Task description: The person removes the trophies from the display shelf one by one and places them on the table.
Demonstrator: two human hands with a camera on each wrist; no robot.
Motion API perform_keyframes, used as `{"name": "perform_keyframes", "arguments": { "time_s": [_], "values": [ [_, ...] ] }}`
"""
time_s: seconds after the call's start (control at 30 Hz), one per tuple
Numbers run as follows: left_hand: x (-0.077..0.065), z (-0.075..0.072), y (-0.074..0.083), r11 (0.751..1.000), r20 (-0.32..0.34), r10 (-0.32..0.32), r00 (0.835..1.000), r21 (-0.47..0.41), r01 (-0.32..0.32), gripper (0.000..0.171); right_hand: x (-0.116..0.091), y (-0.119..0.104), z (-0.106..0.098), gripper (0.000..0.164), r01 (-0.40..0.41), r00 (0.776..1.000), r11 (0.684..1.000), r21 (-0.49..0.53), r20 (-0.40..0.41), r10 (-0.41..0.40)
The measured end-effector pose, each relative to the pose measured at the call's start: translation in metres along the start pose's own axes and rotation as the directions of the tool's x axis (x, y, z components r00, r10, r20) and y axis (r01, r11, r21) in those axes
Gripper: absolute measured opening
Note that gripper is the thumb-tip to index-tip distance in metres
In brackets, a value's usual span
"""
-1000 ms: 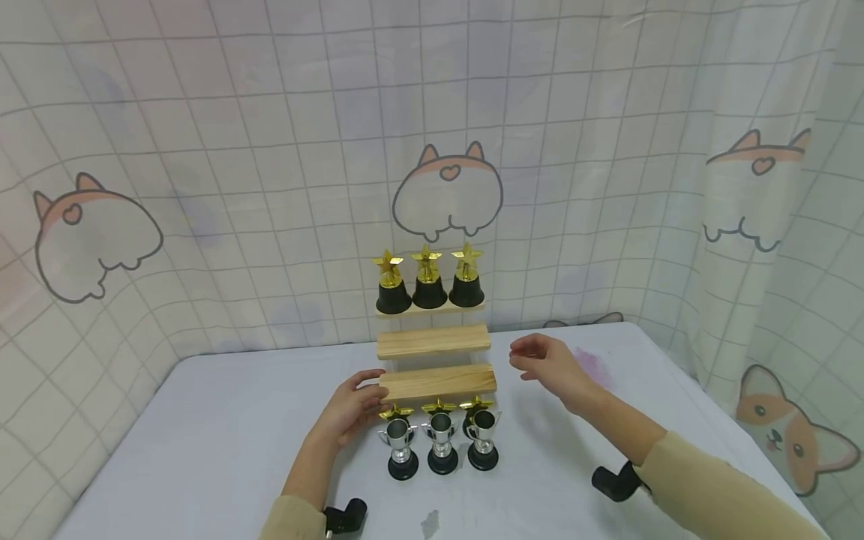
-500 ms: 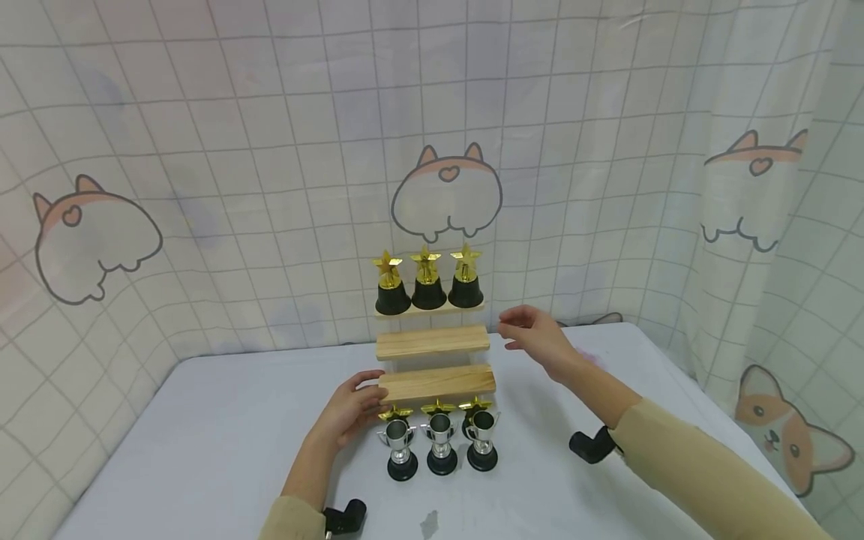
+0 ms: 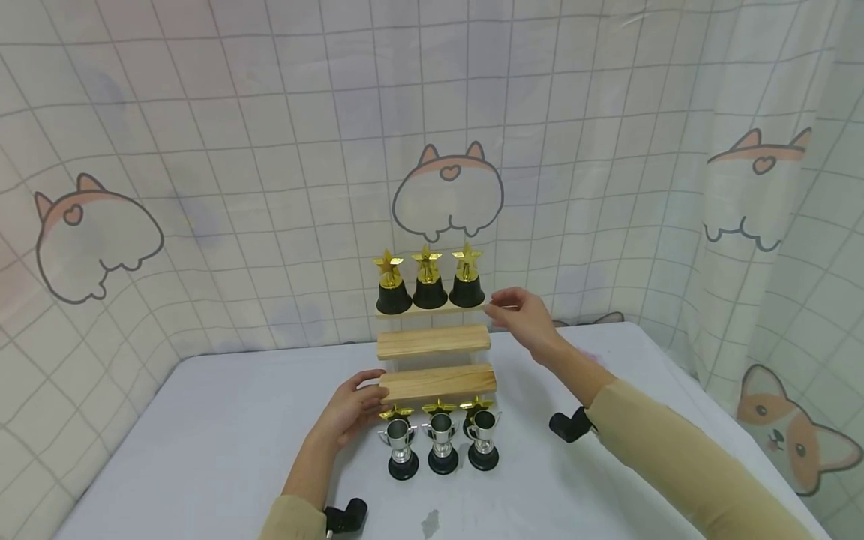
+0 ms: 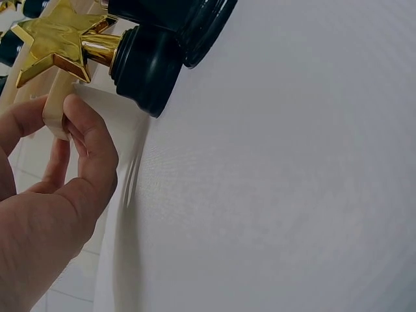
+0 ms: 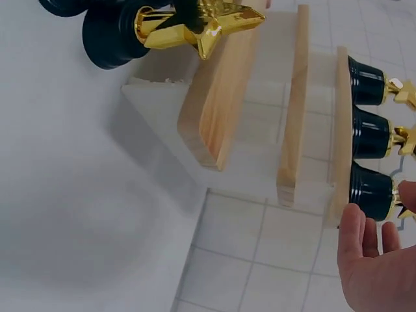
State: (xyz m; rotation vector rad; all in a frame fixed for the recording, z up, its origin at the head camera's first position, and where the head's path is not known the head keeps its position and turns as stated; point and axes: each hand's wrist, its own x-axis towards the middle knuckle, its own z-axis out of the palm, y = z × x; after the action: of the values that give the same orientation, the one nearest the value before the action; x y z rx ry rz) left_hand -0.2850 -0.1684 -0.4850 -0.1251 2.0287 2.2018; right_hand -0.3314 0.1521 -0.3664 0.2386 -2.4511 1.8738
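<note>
A three-step wooden display rack stands at the back of the table. Three gold star trophies [image 3: 429,291] with black bases line its top board [image 3: 432,310]. My left hand [image 3: 352,411] pinches the left end of the lowest board [image 3: 439,382]; in the left wrist view thumb and fingers close on that board end [image 4: 57,110]. At the right end of the top board is my right hand [image 3: 526,319], its fingers loosely bent and its fingertips right beside the rightmost star trophy [image 5: 370,190], around which nothing is gripped.
In front of the rack stand three silver cup trophies [image 3: 442,442], with several gold star trophies [image 3: 395,412] close behind them. The middle board [image 3: 433,342] is bare wood. A white cloth [image 3: 223,435] covers the table, and a checked curtain [image 3: 283,187] hangs behind.
My right hand has moved left and up, from beside the rack to the right end of the top board. The left hand and the trophies have stayed put.
</note>
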Motion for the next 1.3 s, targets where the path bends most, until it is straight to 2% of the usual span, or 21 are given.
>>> {"name": "perform_keyframes", "arguments": {
  "time_s": [0.47,0.97,1.3],
  "values": [
    [0.002,-0.001,-0.002,1.0,-0.007,0.005,1.0,0.006,-0.005,0.05,0.02,-0.006,0.015,0.049,0.089,0.989,0.995,-0.045,-0.113,-0.093],
    [0.002,-0.001,-0.002,1.0,0.001,0.0,1.0,0.005,0.0,0.051,0.038,-0.009,0.029,0.053,0.087,0.983,0.992,-0.094,-0.152,-0.1],
    [0.002,-0.002,-0.003,1.0,-0.006,-0.001,1.0,0.015,0.001,0.052,0.045,-0.01,0.031,0.055,0.093,0.986,0.99,-0.11,-0.131,-0.107]
  ]
}}
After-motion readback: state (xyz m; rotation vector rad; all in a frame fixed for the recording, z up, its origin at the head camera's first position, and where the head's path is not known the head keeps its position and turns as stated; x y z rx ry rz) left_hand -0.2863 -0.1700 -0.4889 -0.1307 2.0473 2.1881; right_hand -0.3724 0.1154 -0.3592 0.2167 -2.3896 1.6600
